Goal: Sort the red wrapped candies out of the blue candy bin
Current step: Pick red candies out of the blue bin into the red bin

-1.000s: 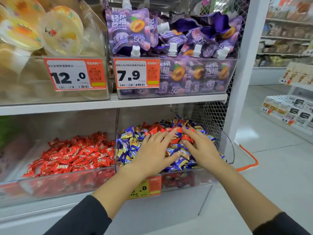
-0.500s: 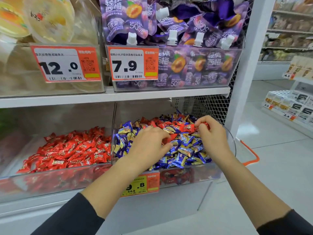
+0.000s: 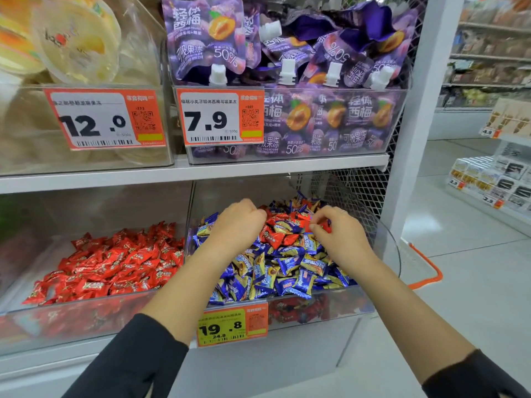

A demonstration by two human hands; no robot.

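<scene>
Clear blue bin, heaped with blue candies; red candies lie at the heap's 12 o'clock, between my hands. My left hand rests curled on the heap at 10 o'clock; what it holds I cannot tell. My right hand, at 2 o'clock, pinches 1 red candy.

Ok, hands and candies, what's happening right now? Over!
Left hand curled in the blue candy bin, hold unclear. Right hand pinching a red candy. More red candies mixed among the blue, nothing blocking.
</scene>
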